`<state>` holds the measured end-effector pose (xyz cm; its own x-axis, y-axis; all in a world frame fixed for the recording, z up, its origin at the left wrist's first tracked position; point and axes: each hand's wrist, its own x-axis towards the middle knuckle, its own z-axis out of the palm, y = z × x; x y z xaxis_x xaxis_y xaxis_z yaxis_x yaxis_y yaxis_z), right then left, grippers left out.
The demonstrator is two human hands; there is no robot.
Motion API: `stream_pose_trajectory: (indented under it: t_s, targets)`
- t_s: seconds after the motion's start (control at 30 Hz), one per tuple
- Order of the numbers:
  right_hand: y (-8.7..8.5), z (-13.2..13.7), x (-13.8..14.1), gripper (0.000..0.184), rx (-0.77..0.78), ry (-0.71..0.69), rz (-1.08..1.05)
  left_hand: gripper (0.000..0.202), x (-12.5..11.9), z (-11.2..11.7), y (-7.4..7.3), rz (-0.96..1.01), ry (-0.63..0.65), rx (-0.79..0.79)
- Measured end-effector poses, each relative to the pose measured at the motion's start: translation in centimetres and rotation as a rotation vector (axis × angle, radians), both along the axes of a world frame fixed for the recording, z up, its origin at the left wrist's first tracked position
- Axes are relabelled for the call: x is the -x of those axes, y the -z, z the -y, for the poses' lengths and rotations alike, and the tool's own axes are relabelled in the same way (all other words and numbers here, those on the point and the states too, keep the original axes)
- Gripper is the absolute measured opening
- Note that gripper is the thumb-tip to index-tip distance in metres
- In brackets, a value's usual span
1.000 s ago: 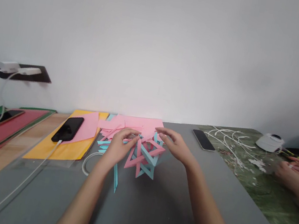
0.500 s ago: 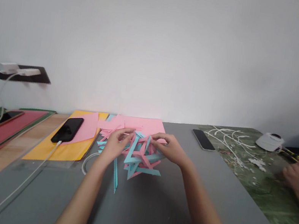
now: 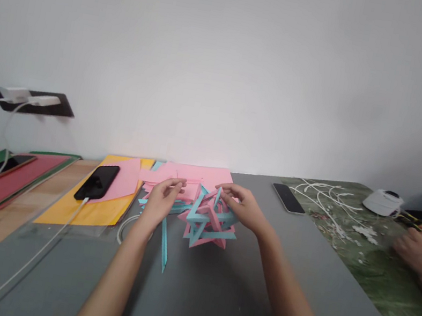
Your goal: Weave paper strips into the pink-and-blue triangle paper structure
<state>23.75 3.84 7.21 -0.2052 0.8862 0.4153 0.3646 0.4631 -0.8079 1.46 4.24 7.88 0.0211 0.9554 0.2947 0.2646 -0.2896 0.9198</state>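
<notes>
An open, star-like paper model of interlocked pink and light-blue folded strips is just above the grey table. My right hand grips its upper right side between thumb and fingers. To the left of the model, apart from it, my left hand has loosely bent fingers, and nothing shows in it. Behind and below that hand lie pink paper strips and blue folded strips. One long blue strip points toward me on the table, beside my left forearm.
On the left, a charging phone rests on pink and yellow paper. A second phone lies right of the model. White cords and scraps cover the green surface, where another person's hands work. A cable coil sits near my left wrist.
My left hand has come off the paper model and moved slightly left. The model has shifted a little right and turned in my right hand.
</notes>
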Motion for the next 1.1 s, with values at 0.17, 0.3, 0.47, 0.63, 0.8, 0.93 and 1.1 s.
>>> stream_pose_trajectory:
  t_s: [0.17, 0.3, 0.47, 0.63, 0.8, 0.93, 1.1]
  targets:
    - [-0.1, -0.1, -0.6, 0.025, -0.002, 0.003, -0.057, 0.033, 0.1, 0.2, -0.4, -0.007, -0.042, -0.017]
    - [-0.6, 0.3, -0.5, 0.024, -0.036, 0.023, -0.056, 0.031, -0.3, 0.6, -0.7, -0.095, -0.026, -0.032]
    - [-0.6, 0.5, 0.4, 0.021, -0.107, 0.055, -0.011, 0.031, -1.0, 0.6, -0.2, -0.125, 0.031, 0.004]
    - [-0.5, 0.8, 1.2, 0.019, -0.122, 0.104, 0.025, 0.053, -1.5, 1.2, 0.3, -0.201, 0.050, 0.064]
    - [-1.6, 1.7, 1.4, 0.028, -0.029, -0.062, -0.013, 0.069, -2.2, 2.1, 0.1, -0.343, 0.112, -0.218]
    - [-2.1, 1.5, -0.2, 0.026, 0.010, -0.049, -0.091, 0.024, -2.1, 1.5, 0.3, -0.454, 0.172, -0.373]
    - [-0.7, -0.1, -3.4, 0.025, 0.037, 0.244, -0.024, 0.014, -1.3, 0.8, 0.3, -0.424, 0.194, -0.347]
